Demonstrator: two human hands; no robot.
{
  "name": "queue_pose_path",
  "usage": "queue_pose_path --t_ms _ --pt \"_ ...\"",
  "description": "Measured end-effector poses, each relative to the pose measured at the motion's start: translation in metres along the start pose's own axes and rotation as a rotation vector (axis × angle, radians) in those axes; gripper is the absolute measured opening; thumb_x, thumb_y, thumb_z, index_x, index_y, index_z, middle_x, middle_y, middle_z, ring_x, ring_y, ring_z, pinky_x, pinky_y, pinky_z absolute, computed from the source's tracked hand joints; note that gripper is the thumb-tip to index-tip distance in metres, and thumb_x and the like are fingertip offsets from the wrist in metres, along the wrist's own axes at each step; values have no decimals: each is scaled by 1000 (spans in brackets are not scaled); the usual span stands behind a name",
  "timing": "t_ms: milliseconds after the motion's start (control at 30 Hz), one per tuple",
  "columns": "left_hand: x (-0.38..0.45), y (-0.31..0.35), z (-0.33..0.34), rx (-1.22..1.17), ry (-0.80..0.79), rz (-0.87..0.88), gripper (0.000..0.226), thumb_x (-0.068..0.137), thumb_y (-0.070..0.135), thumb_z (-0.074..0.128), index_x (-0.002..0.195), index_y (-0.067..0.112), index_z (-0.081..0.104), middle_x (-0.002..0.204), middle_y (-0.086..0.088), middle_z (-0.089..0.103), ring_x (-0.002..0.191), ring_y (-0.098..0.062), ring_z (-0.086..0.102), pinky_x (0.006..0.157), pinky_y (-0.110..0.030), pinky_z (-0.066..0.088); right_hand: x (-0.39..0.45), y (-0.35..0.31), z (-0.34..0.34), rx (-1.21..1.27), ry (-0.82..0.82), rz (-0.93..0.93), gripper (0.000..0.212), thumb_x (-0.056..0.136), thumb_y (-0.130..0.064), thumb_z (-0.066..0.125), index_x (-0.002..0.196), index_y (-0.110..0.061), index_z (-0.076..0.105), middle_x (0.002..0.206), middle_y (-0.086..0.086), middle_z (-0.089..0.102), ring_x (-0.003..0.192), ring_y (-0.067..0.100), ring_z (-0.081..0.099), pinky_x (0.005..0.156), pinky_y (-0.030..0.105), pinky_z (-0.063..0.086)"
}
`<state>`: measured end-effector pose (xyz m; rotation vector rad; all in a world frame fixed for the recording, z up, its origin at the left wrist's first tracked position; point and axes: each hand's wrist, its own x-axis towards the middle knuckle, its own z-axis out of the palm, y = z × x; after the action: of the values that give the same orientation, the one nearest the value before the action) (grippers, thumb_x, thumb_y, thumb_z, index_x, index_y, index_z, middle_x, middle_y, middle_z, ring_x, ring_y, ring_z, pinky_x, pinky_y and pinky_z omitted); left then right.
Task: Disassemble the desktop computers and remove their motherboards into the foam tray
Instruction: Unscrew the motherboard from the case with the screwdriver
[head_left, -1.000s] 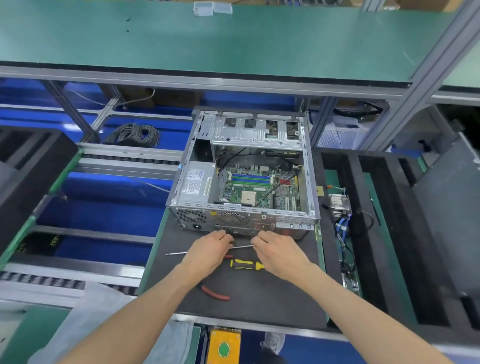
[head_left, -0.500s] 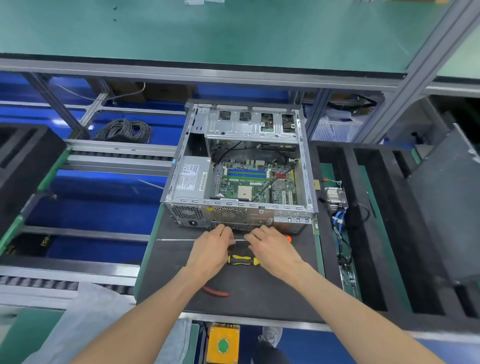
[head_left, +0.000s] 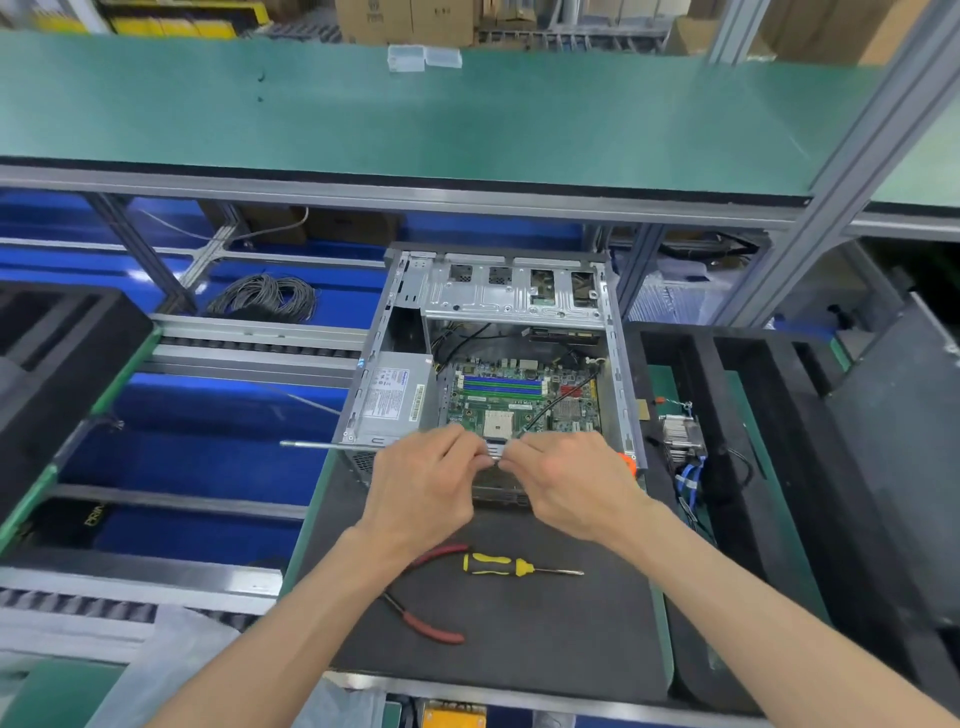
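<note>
An open grey desktop case (head_left: 498, 296) lies on a black mat (head_left: 519, 649), with its green motherboard (head_left: 519, 400) inside and a silver power supply (head_left: 395, 395) at its left. My left hand (head_left: 426, 488) and my right hand (head_left: 571, 483) are raised in front of the case's near wall. Together they hold a long thin screwdriver (head_left: 311, 445) level; its shaft sticks out to the left and its orange handle shows at the right. Their fingertips pinch it where they meet in the middle. A black foam tray (head_left: 727, 374) stands to the right of the case.
A yellow-and-black screwdriver (head_left: 493, 564) and red-handled pliers (head_left: 431, 631) lie on the mat near me. A heatsink with blue cables (head_left: 680, 436) sits in the foam tray. A cable coil (head_left: 265, 299) lies at the back left, and another black foam block (head_left: 52, 353) at the far left.
Both hands have lifted the long screwdriver off the mat, up to the level of the case's near wall. The yellow screwdriver and the pliers stay on the mat.
</note>
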<state>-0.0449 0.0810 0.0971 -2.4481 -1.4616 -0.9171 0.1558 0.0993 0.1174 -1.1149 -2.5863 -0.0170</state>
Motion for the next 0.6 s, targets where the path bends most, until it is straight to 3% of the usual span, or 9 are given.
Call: queue_pose_path --t_ms 167,233,333,467,533,600 --pt "44 -19 11 -53 0 -27 20 98 29 53 85 17 63 78 8 63 67 -16 56 64 -32 34 25 23 -13 -27 -23 136 36 103 -46 33 93 -21 57 79 -4 58 67 27 61 52 34 42" --pt "59 -28 19 -95 -39 -70 21 98 33 53 86 19 62 80 10 64 71 -14 56 71 -32 33 31 38 -13 8 -59 236 37 102 -52 36 93 -23 56 83 -7 59 73 23 59 57 34 41" --pt "79 -40 27 -161 -124 -113 19 96 33 57 87 18 65 82 10 64 74 -15 51 79 -33 34 35 54 -14 58 -80 338 34 103 -49 40 82 -24 49 73 -7 53 68 20 51 56 33 35" --pt "98 -65 28 -187 -180 -179 12 95 18 63 91 10 71 87 0 69 83 -22 52 84 -38 39 33 68 -15 76 -121 498 35 102 -47 43 79 -23 54 71 -5 60 69 19 57 62 33 49" --pt "108 -80 26 -164 -247 -237 16 97 15 60 92 5 72 91 -5 70 90 -27 56 88 -39 41 32 76 -16 218 -167 559 39 101 -45 49 70 -22 54 62 -5 58 63 15 56 64 33 52" --pt "114 -90 27 -208 -300 -324 19 100 13 56 94 2 70 94 -7 69 94 -27 56 96 -41 41 33 85 -19 607 -240 614 41 102 -36 53 68 -14 61 60 -2 64 54 17 61 63 34 54"
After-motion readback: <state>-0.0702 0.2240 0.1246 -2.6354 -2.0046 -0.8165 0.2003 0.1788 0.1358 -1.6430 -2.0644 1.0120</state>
